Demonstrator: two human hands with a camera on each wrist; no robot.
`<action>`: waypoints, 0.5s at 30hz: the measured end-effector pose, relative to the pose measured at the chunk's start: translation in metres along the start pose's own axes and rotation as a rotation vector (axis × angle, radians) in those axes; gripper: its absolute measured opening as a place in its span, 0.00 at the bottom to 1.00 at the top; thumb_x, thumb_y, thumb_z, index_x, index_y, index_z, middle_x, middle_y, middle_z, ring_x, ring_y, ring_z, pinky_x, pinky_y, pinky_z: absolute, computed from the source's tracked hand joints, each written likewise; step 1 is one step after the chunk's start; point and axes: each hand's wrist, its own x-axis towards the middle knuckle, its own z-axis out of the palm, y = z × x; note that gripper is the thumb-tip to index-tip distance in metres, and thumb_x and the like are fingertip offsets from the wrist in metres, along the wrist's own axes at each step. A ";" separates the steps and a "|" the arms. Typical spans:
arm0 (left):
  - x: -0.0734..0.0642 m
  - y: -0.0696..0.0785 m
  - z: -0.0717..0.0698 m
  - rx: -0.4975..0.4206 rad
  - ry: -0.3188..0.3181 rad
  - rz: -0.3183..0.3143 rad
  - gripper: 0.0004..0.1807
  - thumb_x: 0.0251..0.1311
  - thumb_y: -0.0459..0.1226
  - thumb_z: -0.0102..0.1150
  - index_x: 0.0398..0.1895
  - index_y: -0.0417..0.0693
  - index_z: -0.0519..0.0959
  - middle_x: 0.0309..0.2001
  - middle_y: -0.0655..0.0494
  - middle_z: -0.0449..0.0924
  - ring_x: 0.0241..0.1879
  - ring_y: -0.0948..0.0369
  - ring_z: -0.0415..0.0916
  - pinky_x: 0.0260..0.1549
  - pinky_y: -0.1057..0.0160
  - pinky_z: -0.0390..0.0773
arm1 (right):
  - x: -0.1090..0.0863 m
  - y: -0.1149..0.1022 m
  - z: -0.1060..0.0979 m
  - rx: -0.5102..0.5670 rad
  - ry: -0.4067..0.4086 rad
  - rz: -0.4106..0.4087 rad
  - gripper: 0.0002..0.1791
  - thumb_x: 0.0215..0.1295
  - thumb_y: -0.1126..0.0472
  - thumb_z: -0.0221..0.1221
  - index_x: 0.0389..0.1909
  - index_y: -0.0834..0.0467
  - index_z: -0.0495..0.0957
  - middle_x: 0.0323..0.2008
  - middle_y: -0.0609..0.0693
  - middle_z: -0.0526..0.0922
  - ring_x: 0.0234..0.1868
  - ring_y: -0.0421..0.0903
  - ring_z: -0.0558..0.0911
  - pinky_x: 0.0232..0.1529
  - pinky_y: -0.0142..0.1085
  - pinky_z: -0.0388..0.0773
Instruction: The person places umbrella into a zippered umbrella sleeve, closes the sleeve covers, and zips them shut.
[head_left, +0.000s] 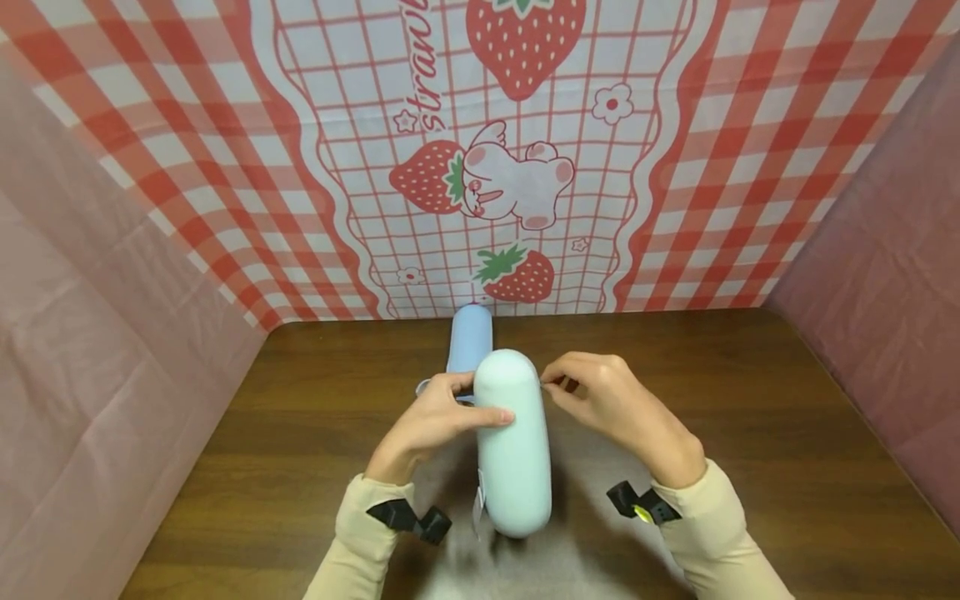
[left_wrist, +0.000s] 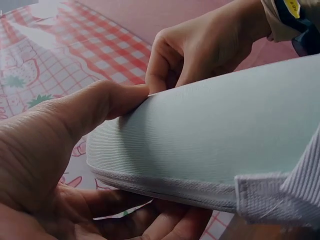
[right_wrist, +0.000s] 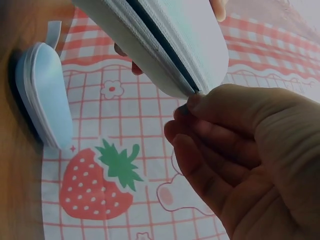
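A pale mint zippered case (head_left: 516, 467), long and rounded like a pencil case, is held up over the table. My left hand (head_left: 435, 415) grips its far part, thumb on the top face and the other fingers curled underneath. At the case's right side my right hand (head_left: 618, 407) pinches the zipper pull (right_wrist: 184, 110) between thumb and finger. Along the zipper (right_wrist: 162, 45) a dark gap shows behind the pull in the right wrist view. A ribbed white fabric loop (left_wrist: 265, 195) is sewn on the case's left side. The inside of the case is hidden.
A light blue zippered case (head_left: 471, 337) with a strap lies behind the mint one, close to the back cloth. The brown wooden table (head_left: 750, 433) meets a strawberry-and-check cloth (head_left: 525, 192) at the back. Pink cloth (head_left: 112, 333) stands along both sides.
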 end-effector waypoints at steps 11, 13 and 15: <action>0.004 -0.002 0.000 0.014 0.056 0.000 0.36 0.55 0.39 0.76 0.66 0.36 0.73 0.50 0.41 0.86 0.47 0.55 0.85 0.48 0.55 0.84 | -0.002 0.002 0.006 -0.026 0.016 0.064 0.11 0.46 0.77 0.65 0.27 0.60 0.80 0.26 0.50 0.81 0.26 0.41 0.80 0.25 0.34 0.80; 0.004 -0.002 0.001 0.010 0.059 0.004 0.36 0.55 0.39 0.76 0.66 0.37 0.73 0.50 0.41 0.86 0.47 0.55 0.85 0.48 0.55 0.84 | -0.002 0.002 0.007 -0.030 0.021 0.061 0.11 0.46 0.77 0.64 0.27 0.60 0.80 0.26 0.49 0.81 0.26 0.41 0.79 0.25 0.31 0.79; 0.004 -0.002 0.001 0.011 0.062 0.011 0.36 0.55 0.39 0.76 0.65 0.37 0.74 0.51 0.41 0.86 0.48 0.55 0.85 0.48 0.55 0.84 | -0.002 0.001 0.007 -0.030 0.023 0.055 0.12 0.45 0.78 0.64 0.27 0.59 0.80 0.26 0.48 0.81 0.26 0.40 0.79 0.26 0.28 0.78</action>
